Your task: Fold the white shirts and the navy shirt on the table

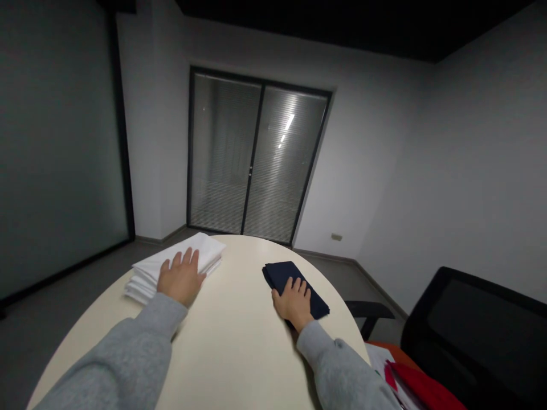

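A dim room with pale walls [478, 188], a dark ceiling [342, 23] and a grey floor [43, 336] surrounds a round cream tabletop [239, 336]; left of the tabletop stands a frosted glass partition [60, 142] in a black frame; on the tabletop's left part, by its edge, lies a neat stack of folded white cloth [207, 246], several layers deep; the left hand [182, 279], coming from a grey sleeve [123, 353], rests palm down on that stack, its fingers extended and somewhat spread, gripping nothing; beyond the tabletop's far edge is black-framed two-panel glazing [286, 188] with horizontal blinds; on the tabletop's right part lies a folded navy cloth [280, 270], set at a slant and well apart from the white stack; the right hand [294, 302] lies palm down on it, fingers loosely apart and thumb out to the side, not closed round it; beyond the tabletop, low on the wall, is a small outlet plate [336, 237]; right of the tabletop stands a black mesh-backed chair [482, 330], with a red item [423, 387], too cut off to identify, on its orange seat [391, 350].
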Available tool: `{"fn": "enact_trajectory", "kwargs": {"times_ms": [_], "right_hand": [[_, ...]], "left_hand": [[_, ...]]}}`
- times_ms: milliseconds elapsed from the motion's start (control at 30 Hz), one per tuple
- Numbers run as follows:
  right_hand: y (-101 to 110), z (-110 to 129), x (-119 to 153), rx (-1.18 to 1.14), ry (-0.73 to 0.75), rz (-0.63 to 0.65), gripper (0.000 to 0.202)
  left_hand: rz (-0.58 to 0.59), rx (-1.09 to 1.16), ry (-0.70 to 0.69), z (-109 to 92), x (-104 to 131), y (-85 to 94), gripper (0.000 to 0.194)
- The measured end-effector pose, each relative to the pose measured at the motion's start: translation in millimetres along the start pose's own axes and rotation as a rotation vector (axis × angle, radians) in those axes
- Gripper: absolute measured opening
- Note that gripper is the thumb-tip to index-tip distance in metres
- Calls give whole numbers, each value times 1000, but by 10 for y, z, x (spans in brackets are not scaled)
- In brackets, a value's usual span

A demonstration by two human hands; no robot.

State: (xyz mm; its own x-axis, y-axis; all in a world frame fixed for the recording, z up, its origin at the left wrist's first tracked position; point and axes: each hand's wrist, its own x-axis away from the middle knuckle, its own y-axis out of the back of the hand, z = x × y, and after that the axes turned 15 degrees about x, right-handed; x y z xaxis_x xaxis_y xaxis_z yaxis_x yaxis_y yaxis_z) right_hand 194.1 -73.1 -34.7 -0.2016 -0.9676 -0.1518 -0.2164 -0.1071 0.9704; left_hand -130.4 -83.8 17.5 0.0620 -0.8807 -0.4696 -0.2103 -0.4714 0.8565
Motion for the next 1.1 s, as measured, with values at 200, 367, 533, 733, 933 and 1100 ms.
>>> {"fn": "enact_trajectory", "kwargs": {"times_ms": [200,367,533,733,933,1100], "right_hand": [[-157,9,-491,-35,-154,-74,80],[-260,-125,-639,-98,-196,-146,77],[-235,-212,-635,-216,-196,-231,77],[86,-84,-595,-538,108,-353,68],[602,81,-328,-983,415,-271,75],[581,-188,290,-1718,379,339,57]], "left_hand": [[100,-42,49,183,-82,-52,53],[57,-53,-17,94,-97,236,47],[116,-62,-3,128,-269,529,46],[165,-67,-3,212,-865,1196,43],[529,620,-28,-152,-1092,1684,49],[900,858,-40,-566,-744,1059,59]]}}
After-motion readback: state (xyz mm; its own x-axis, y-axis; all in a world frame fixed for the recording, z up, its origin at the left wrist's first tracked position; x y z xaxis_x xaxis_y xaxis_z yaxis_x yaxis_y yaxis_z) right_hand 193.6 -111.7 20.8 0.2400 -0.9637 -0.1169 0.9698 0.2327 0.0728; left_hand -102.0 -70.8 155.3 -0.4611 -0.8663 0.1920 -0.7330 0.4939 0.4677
